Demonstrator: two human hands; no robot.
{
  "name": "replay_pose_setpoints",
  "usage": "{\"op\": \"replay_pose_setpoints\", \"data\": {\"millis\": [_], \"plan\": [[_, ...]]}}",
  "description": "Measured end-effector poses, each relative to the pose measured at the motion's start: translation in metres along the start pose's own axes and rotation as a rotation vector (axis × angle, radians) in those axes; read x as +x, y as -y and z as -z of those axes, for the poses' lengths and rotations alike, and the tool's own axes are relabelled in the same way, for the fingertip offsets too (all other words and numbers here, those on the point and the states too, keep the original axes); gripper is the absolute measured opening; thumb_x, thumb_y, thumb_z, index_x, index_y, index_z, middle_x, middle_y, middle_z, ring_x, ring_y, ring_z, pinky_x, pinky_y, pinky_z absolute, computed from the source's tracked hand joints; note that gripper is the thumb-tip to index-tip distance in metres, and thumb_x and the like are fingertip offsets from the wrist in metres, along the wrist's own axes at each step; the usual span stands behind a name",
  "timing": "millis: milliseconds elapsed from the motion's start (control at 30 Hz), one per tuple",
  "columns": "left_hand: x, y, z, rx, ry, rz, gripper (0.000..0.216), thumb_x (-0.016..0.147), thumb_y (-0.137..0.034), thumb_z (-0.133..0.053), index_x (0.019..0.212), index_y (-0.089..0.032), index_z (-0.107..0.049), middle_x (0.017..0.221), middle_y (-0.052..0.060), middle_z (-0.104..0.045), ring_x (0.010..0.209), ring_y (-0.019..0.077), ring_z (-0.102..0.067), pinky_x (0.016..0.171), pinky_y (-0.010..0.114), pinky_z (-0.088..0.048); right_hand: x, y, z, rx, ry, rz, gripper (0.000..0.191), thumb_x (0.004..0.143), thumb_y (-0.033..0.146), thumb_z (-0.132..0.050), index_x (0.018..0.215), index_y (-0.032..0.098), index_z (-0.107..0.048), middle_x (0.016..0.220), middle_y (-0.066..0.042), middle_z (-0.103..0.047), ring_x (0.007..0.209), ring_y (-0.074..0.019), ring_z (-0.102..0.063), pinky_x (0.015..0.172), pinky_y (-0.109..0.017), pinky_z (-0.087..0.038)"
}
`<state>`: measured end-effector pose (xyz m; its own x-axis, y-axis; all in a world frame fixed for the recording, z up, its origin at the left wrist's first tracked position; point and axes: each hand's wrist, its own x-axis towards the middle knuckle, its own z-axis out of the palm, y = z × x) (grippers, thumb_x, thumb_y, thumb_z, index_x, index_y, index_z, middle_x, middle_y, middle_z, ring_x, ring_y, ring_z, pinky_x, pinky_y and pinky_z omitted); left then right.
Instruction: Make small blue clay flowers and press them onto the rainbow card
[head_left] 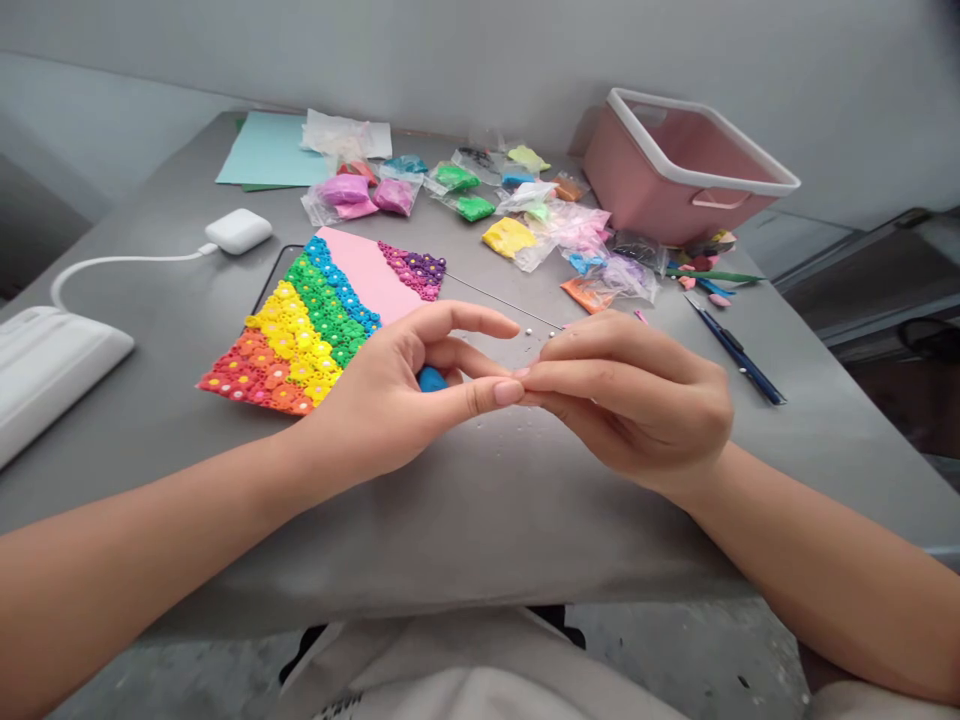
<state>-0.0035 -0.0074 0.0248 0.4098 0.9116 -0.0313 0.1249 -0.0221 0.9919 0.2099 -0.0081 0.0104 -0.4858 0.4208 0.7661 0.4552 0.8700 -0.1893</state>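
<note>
A lump of blue clay (433, 379) is tucked inside the curled fingers of my left hand (390, 400). The left thumb and index finger are bent forward, and the thumb tip meets the fingertips of my right hand (637, 390). My right fingers are pinched together; whatever lies between them is hidden. Behind my left hand is a pink card (367, 265) covered with bands of small clay flowers in red, orange, yellow, green and blue, with a purple patch at its upper right corner. A thin metal needle (502, 300) lies on the table to the right of the card.
Several bags of coloured clay (457, 178) lie along the back. A pink bin (652, 180) stands at the back right, with a dark blue pen-like tool (739, 350) nearer me. At left are a white charging case (238, 231), its cable and a white block (60, 370).
</note>
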Motion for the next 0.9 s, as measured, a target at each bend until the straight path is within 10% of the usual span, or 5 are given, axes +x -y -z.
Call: {"op": "replay_pose_setpoints", "data": {"millis": [300, 900], "plan": [[0.002, 0.001, -0.001, 0.117, -0.137, -0.034, 0.033, 0.091, -0.05, -0.067, 0.104, -0.023, -0.079, 0.086, 0.003, -0.073, 0.057, 0.0087, -0.05, 0.049, 0.022, -0.04, 0.002, -0.018, 0.002, 0.157, -0.054, -0.573, 0.038, 0.102, 0.054, -0.049, 0.078, 0.025, -0.056, 0.067, 0.001, -0.063, 0.06, -0.0136, -0.061, 0.056, -0.031, -0.05], [0.003, 0.003, 0.001, 0.076, -0.155, -0.024, 0.037, 0.088, -0.058, -0.068, 0.095, -0.024, -0.079, 0.08, 0.002, -0.067, 0.054, 0.0089, -0.045, 0.048, 0.023, -0.037, 0.002, -0.054, 0.002, 0.049, 0.026, -0.711, 0.027, 0.09, 0.045, -0.068, 0.075, 0.023, -0.065, 0.068, -0.001, -0.067, 0.059, -0.0138, -0.06, 0.053, -0.028, -0.045]]}}
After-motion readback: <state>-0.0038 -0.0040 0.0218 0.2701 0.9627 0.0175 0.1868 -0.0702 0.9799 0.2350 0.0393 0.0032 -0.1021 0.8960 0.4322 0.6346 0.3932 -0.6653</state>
